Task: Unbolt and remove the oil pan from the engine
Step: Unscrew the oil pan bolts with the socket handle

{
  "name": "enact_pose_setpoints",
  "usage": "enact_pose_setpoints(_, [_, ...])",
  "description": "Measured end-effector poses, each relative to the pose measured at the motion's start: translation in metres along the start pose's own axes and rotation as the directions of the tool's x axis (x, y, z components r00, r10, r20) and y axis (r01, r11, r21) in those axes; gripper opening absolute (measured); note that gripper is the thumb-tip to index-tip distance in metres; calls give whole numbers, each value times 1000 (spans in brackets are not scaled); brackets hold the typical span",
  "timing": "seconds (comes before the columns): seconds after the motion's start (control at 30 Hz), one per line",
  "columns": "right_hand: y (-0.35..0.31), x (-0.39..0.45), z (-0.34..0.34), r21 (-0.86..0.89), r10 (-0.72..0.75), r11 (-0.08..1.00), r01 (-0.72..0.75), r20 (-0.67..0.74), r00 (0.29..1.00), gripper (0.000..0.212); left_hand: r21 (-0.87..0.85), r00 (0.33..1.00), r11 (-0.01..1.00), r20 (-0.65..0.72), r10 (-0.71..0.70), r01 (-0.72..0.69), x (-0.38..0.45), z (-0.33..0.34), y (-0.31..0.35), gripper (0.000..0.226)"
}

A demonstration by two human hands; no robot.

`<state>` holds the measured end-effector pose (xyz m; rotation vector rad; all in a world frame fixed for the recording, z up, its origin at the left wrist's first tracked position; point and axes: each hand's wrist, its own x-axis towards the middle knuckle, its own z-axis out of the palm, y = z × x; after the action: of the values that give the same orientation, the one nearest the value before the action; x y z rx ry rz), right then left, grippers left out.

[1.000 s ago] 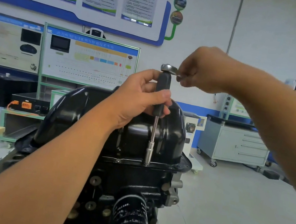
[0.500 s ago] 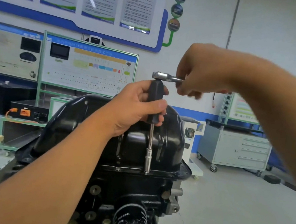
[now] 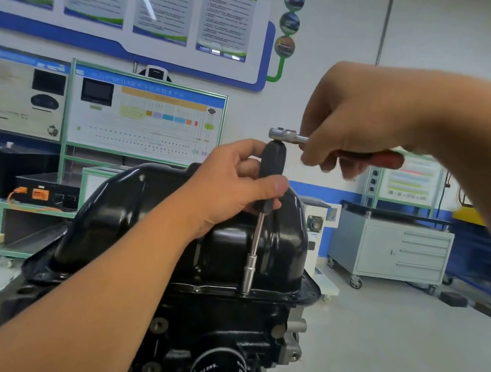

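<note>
Here, the left hand [image 3: 234, 184] grips the driver handle [image 3: 269, 180], the right hand [image 3: 352, 132] the ratchet [image 3: 287, 136]; a tilted socket [image 3: 248, 272] could slip off the still-seated oil pan [image 3: 142, 221] flange bolt

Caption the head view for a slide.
Left hand steadies the extension driver; right hand turns the ratchet on an oil pan bolt.

A pale grey floor [image 3: 388, 353] carries a wheeled grey cabinet [image 3: 388, 253]; near it, two dark blocks [image 3: 454, 298] lie on the floor.
</note>
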<state>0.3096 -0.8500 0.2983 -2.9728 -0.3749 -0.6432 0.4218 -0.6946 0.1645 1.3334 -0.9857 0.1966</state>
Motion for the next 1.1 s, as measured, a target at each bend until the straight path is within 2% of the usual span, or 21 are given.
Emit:
enact_pose_setpoints(0.03, [0, 0, 0, -29, -10, 1000, 9, -10, 1000, 4, 2, 1000, 1000, 18, -10, 10, 0, 0, 1, 35])
enact_pose_setpoints(0.17, [1, 7, 18, -143, 25, 989, -37, -84, 996, 13, 22, 994, 998, 92, -53, 51, -1, -1, 7, 19])
enact_pose_setpoints(0.23, [-1, 4, 17, -67, 45, 997, -48, -41, 998, 7, 32, 993, 998, 102, -51, 48, -2, -1, 7, 20])
enact_pose_setpoints(0.3, [-3, 1, 7, 85, 71, 994, -71, 12, 997, 21, 21, 995, 999, 90, -40, 39, -3, 1, 6, 24])
enact_pose_setpoints(0.37, [-5, 0, 0, 140, 94, 985, -101, 55, 994, 14, -2, 997, 1000, 69, -29, 29, -3, 1, 5, 30])
enact_pose_setpoints(0.4, [-5, 2, 1, 86, 100, 991, -104, 43, 994, 5, -9, 997, 1000, 73, -28, 29, -3, 1, 6, 33])
enact_pose_setpoints(0.5, [-1, 11, 14, -178, 106, 977, -115, -58, 993, 16, -19, 992, 999, 120, -38, 41, -2, -2, 7, 29])
enact_pose_setpoints(0.53, [-1, 12, 16, -220, 116, 967, -127, -61, 991, 13, -8, 992, 999, 124, -39, 40, -2, -2, 7, 26])
enact_pose_setpoints(0.57, [-2, 10, 16, -207, 124, 970, -129, -38, 992, 6, 8, 992, 999, 121, -40, 40, -2, -2, 6, 26])
enact_pose_setpoints(0.67, [-2, 8, 3, 46, 136, 989, -142, 117, 984, 24, 9, 993, 1000, 113, -25, 25, -1, -3, 4, 39])
enact_pose_setpoints(0.7, [-4, 8, 1, 122, 127, 982, -143, 132, 983, 23, 0, 994, 1000, 109, -26, 26, -2, -3, 4, 45])
enact_pose_setpoints(0.77, [-3, 11, 2, 82, 81, 993, -88, 82, 993, 5, 16, 994, 1000, 111, -23, 21, -1, -4, 4, 40])
enact_pose_setpoints(0.83, [-1, 16, 11, -13, -6, 1000, 6, -21, 1000, 26, 78, 993, 997, 114, -15, 6, 0, -5, 3, 21])
enact_pose_setpoints(0.9, [6, 16, 15, 95, -122, 988, 125, -34, 992, 36, 109, 995, 994, 99, -25, 14, 1, -5, 2, 14])
enact_pose_setpoints(1.0, [16, 15, 22, 211, -216, 950, 228, -80, 973, 27, 128, 995, 992, 96, -29, 16, 1, -4, 3, 14])
enact_pose_setpoints(1.1, [20, 15, 30, 155, -214, 958, 240, -165, 963, 15, 60, 993, 997, 99, -61, 55, 1, -3, 6, 27])
